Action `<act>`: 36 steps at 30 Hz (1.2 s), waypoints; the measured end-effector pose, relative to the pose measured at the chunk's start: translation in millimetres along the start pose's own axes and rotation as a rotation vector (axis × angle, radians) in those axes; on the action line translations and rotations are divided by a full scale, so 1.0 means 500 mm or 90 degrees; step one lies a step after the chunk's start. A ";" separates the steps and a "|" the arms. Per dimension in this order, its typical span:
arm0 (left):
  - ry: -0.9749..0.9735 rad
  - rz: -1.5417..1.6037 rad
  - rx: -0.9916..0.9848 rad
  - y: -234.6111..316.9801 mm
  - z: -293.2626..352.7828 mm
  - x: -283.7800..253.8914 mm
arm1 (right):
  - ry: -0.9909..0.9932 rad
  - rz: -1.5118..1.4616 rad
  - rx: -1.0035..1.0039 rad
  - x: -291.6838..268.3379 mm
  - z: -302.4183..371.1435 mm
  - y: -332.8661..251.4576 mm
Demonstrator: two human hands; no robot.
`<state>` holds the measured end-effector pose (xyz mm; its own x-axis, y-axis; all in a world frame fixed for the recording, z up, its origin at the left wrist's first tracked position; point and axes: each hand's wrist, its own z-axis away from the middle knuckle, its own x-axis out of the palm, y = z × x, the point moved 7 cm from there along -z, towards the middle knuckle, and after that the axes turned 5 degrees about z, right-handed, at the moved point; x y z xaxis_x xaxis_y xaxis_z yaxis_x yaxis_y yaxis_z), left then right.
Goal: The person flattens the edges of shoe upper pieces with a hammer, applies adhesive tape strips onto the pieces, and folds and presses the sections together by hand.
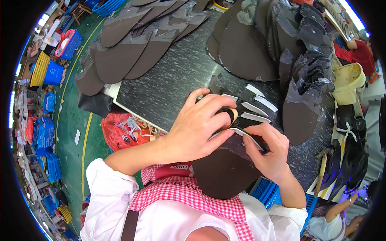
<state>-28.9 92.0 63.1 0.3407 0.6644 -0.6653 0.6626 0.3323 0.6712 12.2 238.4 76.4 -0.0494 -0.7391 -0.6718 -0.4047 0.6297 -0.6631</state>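
A dark brown rounded shoe piece (225, 172) hangs over the table's near edge, in front of my apron. A narrow white-edged strip (245, 133) runs along its upper part. My right hand (268, 150) pinches this strip between thumb and fingers. My left hand (203, 124) curls round a small tool with a round tan end (232, 115), while its thumb presses the strip's left end. The rest of the tool is hidden by my fingers. Just beyond both hands, several loose white-edged strips (256, 108) lie on the dark tabletop (161, 86).
Brown shoe pieces (120, 56) overlap at the far left, with another pile (245, 52) at the far right. A red plastic bag (122, 130) of scraps hangs by the table's left edge. At right stands a cream bucket (349, 82); a blue crate (270, 195) sits below the table.
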 end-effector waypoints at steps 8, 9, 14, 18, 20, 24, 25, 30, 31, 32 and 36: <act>0.259 -0.243 0.005 -0.049 0.021 -0.142 | 0.032 0.218 -0.124 -0.058 -0.021 -0.011; 0.286 -0.077 -0.031 -0.075 0.047 -0.169 | 0.073 0.250 -0.116 -0.107 -0.037 0.006; 0.107 0.344 0.056 -0.027 -0.001 -0.100 | 0.349 0.272 0.169 -0.281 0.026 0.292; 0.100 0.625 -0.096 -0.044 0.037 -0.079 | 0.328 0.432 0.108 -0.292 0.031 0.228; 0.103 0.802 -0.259 -0.054 0.050 -0.064 | 0.316 0.520 -0.005 -0.287 0.032 0.206; 0.038 0.848 -0.266 -0.050 0.053 -0.039 | 0.219 0.515 0.079 -0.249 0.040 0.283; 0.037 0.850 -0.256 -0.047 0.049 -0.041 | 0.257 0.491 0.078 -0.255 0.044 0.276; 0.018 0.919 -0.343 -0.065 0.070 -0.037 | 0.182 0.285 0.031 -0.224 0.063 0.265; 0.015 0.921 -0.359 -0.070 0.072 -0.038 | 0.201 0.181 0.092 -0.247 0.077 0.272; 0.027 0.917 -0.361 -0.072 0.078 -0.043 | 0.274 0.023 0.195 -0.281 0.092 0.272; 0.006 0.946 -0.357 -0.061 0.074 -0.062 | 0.451 -0.061 0.002 -0.438 0.189 0.072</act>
<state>-34.9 36.5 51.2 0.4275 0.6117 0.6657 -0.5629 -0.3961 0.7254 95.0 445.4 168.4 -0.5948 -0.7686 -0.2354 -0.4348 0.5539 -0.7100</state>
